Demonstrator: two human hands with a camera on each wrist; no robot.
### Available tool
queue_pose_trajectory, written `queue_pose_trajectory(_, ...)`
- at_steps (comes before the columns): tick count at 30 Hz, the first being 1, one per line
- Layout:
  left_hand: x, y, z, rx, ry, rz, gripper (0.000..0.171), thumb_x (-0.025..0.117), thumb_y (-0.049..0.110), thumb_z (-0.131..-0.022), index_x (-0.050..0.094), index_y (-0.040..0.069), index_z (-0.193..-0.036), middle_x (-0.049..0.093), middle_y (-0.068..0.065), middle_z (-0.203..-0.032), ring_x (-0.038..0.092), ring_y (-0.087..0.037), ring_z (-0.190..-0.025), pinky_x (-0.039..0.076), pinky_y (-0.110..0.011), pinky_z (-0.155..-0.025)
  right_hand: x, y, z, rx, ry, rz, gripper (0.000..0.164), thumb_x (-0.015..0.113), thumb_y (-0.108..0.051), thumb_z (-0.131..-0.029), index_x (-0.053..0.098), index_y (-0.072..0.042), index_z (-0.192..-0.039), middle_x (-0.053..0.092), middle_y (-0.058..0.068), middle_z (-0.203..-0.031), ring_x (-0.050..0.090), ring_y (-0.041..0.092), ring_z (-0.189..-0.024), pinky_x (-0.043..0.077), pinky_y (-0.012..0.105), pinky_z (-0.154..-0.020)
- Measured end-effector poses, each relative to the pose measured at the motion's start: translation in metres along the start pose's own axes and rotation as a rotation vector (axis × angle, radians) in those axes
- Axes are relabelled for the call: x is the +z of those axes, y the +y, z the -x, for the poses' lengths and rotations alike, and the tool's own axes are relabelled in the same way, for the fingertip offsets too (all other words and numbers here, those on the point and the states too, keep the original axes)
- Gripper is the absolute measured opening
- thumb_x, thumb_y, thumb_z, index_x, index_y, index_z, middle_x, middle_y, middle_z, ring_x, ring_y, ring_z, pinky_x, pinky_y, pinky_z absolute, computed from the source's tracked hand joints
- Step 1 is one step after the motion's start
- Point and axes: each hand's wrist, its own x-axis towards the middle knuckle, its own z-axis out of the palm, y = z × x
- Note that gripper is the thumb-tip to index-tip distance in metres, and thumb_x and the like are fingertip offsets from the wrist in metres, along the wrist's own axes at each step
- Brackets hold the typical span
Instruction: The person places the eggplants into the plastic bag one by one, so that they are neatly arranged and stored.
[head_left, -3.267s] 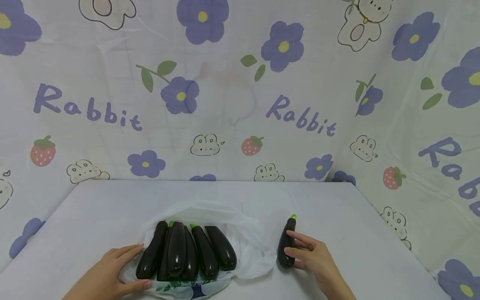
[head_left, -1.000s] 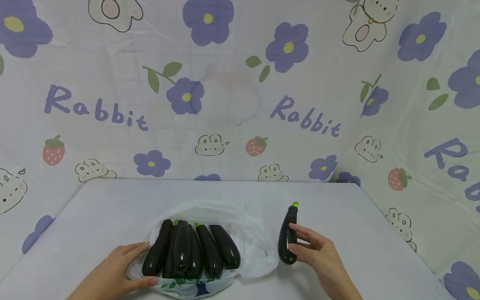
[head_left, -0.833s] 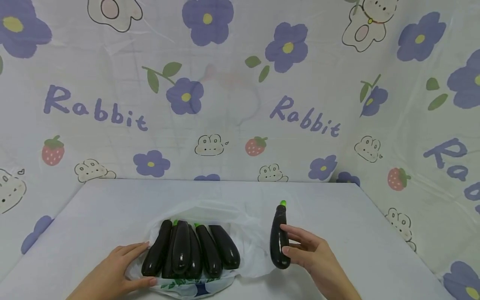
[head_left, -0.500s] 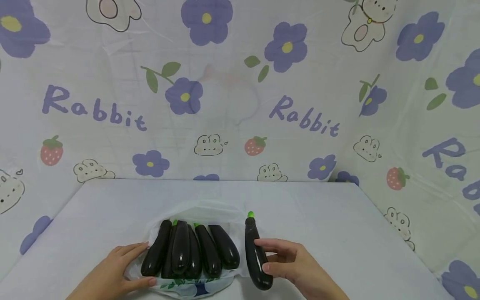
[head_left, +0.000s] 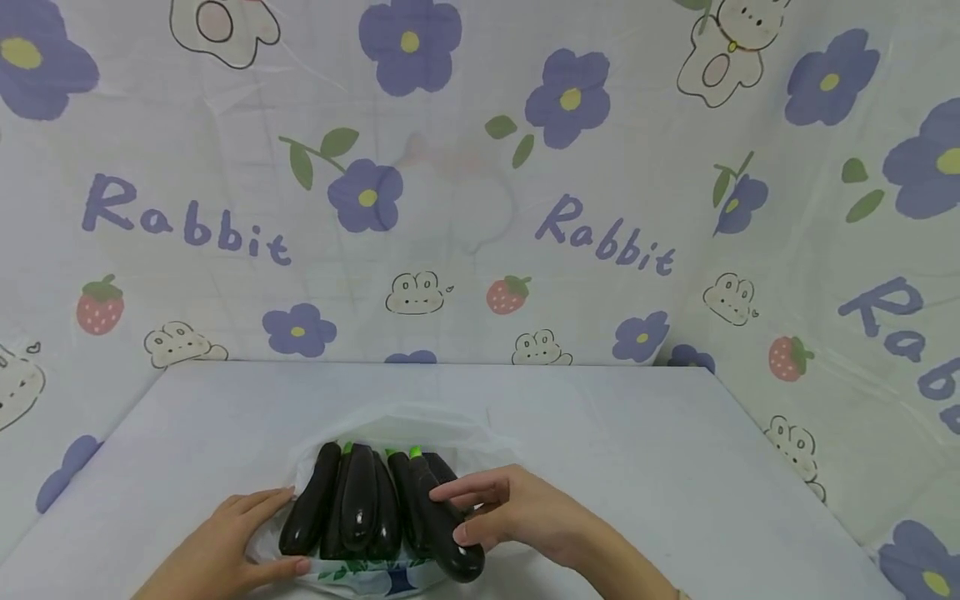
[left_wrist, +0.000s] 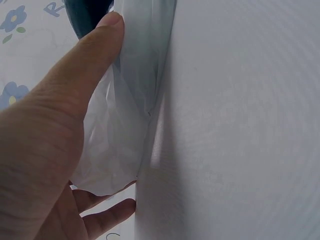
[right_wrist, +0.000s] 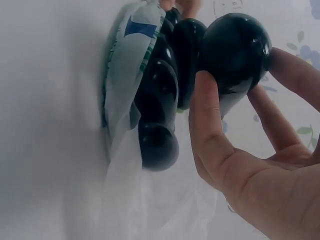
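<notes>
Several glossy black eggplants point(head_left: 358, 504) lie side by side, stems away from me, in an opened white plastic bag point(head_left: 352, 577) on the table. My right hand point(head_left: 519, 510) pinches another eggplant point(head_left: 459, 557) by its sides, between thumb and fingers. It overlaps the rightmost eggplants in the head view. In the right wrist view the held eggplant point(right_wrist: 234, 47) shows its round end, raised above the row in the bag. My left hand point(head_left: 228, 542) holds the bag's left side; in the left wrist view its thumb point(left_wrist: 95, 50) lies on the plastic point(left_wrist: 135, 80), its fingers lower down.
The bag stands on a white table point(head_left: 637, 450), its thin plastic spread loosely at the back and right. Behind and to the right hangs a white curtain point(head_left: 450, 250) printed with purple flowers, rabbits and strawberries.
My right hand has lifted the single eggplant from the table right of the bag and carried it left, over the eggplants in the bag. My left hand has stayed at the bag.
</notes>
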Motion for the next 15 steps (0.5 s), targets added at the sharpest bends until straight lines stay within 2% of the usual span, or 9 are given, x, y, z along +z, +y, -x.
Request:
queue_pose_trajectory(4,0.0,0.0,0.0,0.003,-0.008,0.015,0.092,0.072,0.067,-0.075,0.054,0.005,-0.14,0.054,-0.019,-0.133,0.05,-0.043,-0.118,0.047,-0.063,-0.087,0.006,-0.006,-0.013,0.021,-0.036,0.013,0.04,0.073,-0.004,-0.083,0.071,-0.011,-0.122,0.064,0.01,-0.122,0.062,0.018,-0.094,0.053,0.03,-0.068)
queue_pose_trajectory(6,0.0,0.0,0.0,-0.008,-0.014,0.018,0.092,0.072,0.068,-0.074,0.054,0.006,-0.14,0.054,-0.019,-0.134,0.05,-0.043,-0.119,0.046,-0.063,-0.088,0.008,-0.007,-0.021,0.025,-0.042,0.016,0.039,0.073,-0.003,-0.083,0.071,-0.011,-0.122,0.064,0.009,-0.122,0.061,0.016,-0.094,0.053,0.028,-0.066)
queue_pose_trajectory(11,0.0,0.001,-0.001,-0.018,-0.015,0.011,0.093,0.071,0.069,-0.074,0.053,0.006,-0.141,0.053,-0.018,-0.135,0.049,-0.043,-0.12,0.046,-0.063,-0.088,0.009,-0.007,-0.035,0.028,-0.024,0.039,0.039,0.073,-0.003,-0.084,0.071,-0.011,-0.122,0.064,0.008,-0.122,0.064,0.02,-0.099,0.055,0.031,-0.068)
queue_pose_trajectory(15,0.0,0.001,0.001,-0.017,-0.013,0.005,0.093,0.071,0.069,-0.074,0.053,0.006,-0.141,0.053,-0.018,-0.135,0.049,-0.043,-0.12,0.046,-0.063,-0.088,0.009,-0.006,-0.044,0.029,-0.019,0.026,0.039,0.073,-0.003,-0.085,0.07,-0.009,-0.124,0.062,0.009,-0.122,0.066,0.021,-0.094,0.056,0.034,-0.069)
